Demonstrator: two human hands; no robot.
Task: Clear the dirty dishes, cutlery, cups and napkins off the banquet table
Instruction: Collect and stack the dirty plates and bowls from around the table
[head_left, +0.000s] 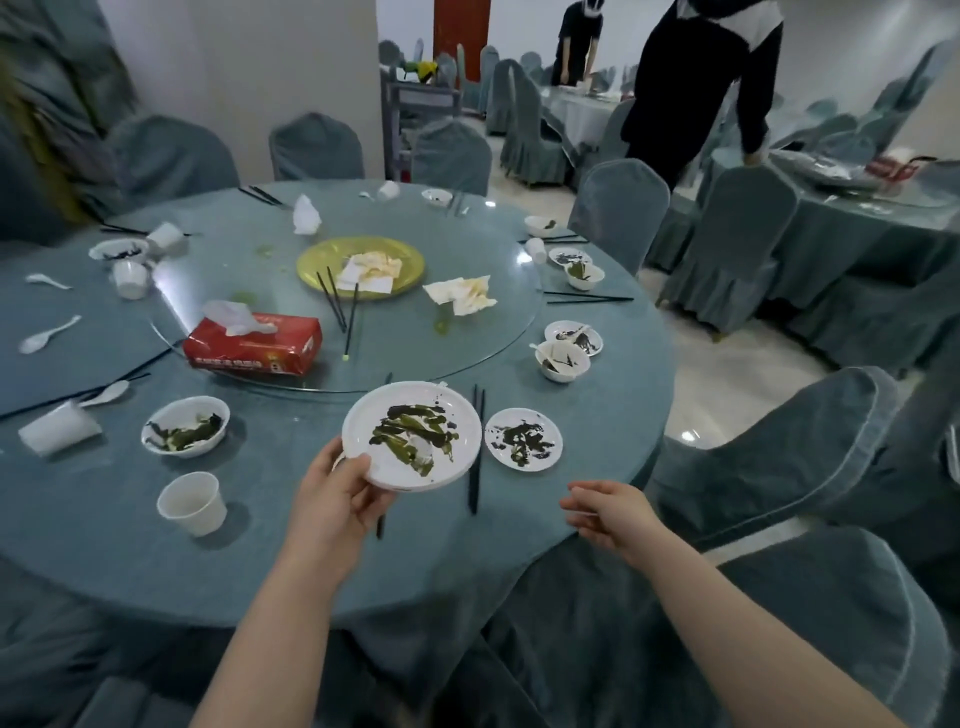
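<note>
Left hand pinches the near-left rim of a white plate, thumb on top, fingers underneath; plate smeared with dark green streaks, tilted slightly, lifted off the tabletop near its front edge. Right hand hovers over the tabletop edge to the right, fingers loosely spread, holding nothing, apart from the plate.

Black chopsticks lie just right of the held plate, partly under its rim. Small white saucer with dark smears sits right of the chopsticks. Left of the plate: dirty white bowl, upright paper cup nearer the front, tipped paper cup at far left with a white spoon beside it.

Glass turntable in the middle carries a red tissue pack, a yellow plate with crumpled napkins and chopsticks across its edge, and another crumpled napkin to its right. Right side: bowl touching a saucer, more bowls and saucers further back. Far left rim: more cups, a bowl, spoons, chopsticks.

Covered chairs ring the table. Two people in dark clothes stand at other tables in the background.
</note>
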